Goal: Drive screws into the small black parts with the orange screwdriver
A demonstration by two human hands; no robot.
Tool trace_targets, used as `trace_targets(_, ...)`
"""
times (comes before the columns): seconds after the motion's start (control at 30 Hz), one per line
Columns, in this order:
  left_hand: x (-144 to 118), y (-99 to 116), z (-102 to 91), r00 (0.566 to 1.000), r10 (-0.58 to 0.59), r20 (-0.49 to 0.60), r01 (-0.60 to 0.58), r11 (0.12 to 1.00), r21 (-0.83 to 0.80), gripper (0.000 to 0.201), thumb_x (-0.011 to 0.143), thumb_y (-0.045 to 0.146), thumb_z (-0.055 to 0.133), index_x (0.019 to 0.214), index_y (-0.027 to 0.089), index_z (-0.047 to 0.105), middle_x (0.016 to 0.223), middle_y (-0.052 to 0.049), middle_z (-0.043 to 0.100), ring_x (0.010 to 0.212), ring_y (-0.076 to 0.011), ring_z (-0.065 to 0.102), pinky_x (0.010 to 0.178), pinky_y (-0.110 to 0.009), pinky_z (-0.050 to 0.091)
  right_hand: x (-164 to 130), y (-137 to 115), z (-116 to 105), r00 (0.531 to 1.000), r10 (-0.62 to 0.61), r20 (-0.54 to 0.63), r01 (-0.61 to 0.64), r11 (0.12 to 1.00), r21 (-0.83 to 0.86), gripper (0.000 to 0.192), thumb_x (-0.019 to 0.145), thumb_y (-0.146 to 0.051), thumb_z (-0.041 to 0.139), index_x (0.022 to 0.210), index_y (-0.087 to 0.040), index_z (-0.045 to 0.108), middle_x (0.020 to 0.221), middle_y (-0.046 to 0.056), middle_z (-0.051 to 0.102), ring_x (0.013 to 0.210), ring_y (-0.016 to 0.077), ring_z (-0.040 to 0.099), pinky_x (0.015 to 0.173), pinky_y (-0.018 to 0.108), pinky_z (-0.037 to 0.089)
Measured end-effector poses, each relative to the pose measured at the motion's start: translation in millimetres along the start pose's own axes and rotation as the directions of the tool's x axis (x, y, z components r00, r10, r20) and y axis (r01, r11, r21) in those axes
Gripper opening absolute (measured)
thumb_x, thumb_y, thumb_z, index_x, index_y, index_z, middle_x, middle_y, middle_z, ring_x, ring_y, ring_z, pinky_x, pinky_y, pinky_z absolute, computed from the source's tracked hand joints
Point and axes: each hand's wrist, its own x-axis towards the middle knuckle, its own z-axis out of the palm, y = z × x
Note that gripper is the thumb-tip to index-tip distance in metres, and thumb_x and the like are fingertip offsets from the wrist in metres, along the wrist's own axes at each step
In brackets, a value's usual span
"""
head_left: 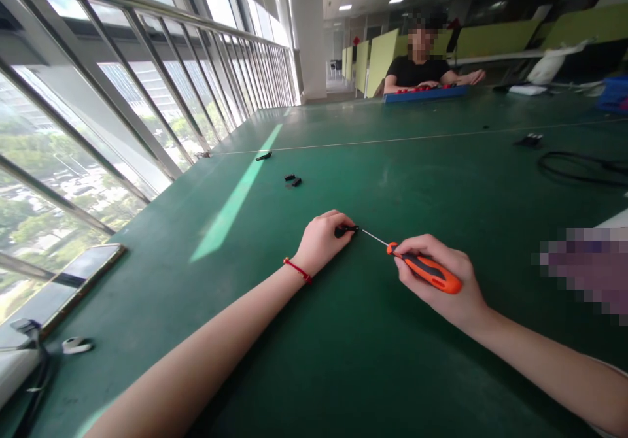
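Closest to the camera, both forearms stretch out over the green table [343,359]. Right hand [441,281] is wrapped around the orange-and-black handle of a small screwdriver [422,269], with the thin metal shaft pointing left toward the other hand. Left hand [321,238], red string on the wrist, is curled down on the table and pinching a tiny black part [346,231] between the fingertips; the screwdriver tip sits right at that part. So both hands are closed on something, nothing loose.

Off to the left edge there's a phone [73,281] lying flat by the window railing, and a small white thing near it that I can't make out. A bit further out, a couple more little black pieces [293,180] sit on the table, well apart from the hands. A black cable [579,167] loops on the right. Way at the back, another person sits with hands on a blue tray [424,93].
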Motion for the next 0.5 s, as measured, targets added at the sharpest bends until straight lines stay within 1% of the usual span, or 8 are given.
trace_targets(0.17, 1.0, 2.7, 0.0, 1.000, 0.013, 0.021, -0.013, 1.000, 0.019, 0.010, 0.077, 0.017, 0.059, 0.083, 0.019, 0.067, 0.088, -0.005, 0.066, 0.079, -0.0164, 0.062, 0.071, -0.028, 0.051, -1.7, 0.7, 0.6, 1.000, 0.004, 0.004, -0.004, 1.000, -0.014, 0.012, 0.079, -0.017, 0.058, 0.088, -0.025, 0.056, 0.078, 0.000, 0.064, 0.063, 0.0120, 0.062, 0.060, 0.025, 0.053)
trace_targets(0.33, 0.1, 4.5, -0.2, 0.999, 0.022, 0.032, -0.024, 0.999, 0.044, 0.011, 0.078, 0.016, 0.058, 0.085, 0.019, 0.066, 0.090, -0.003, 0.066, 0.080, -0.0156, 0.062, 0.073, -0.027, 0.051, -1.7, 2.5, 0.6, 1.000, -0.030, 0.001, 0.030, 1.000, 0.007, 0.011, 0.079, -0.017, 0.058, 0.088, -0.022, 0.055, 0.081, 0.001, 0.064, 0.066, 0.0120, 0.062, 0.061, 0.025, 0.053)
trace_targets(0.5, -0.5, 5.8, -0.4, 0.999, 0.027, 0.034, -0.029, 0.999, 0.039, 0.011, 0.078, 0.016, 0.057, 0.085, 0.018, 0.066, 0.091, -0.002, 0.065, 0.080, -0.0149, 0.061, 0.074, -0.026, 0.051, -1.1, 2.8, 0.2, 0.999, -0.025, 0.027, 0.025, 0.999, 0.024, 0.012, 0.079, -0.014, 0.058, 0.088, -0.021, 0.055, 0.080, 0.001, 0.063, 0.066, 0.0107, 0.061, 0.061, 0.023, 0.052)
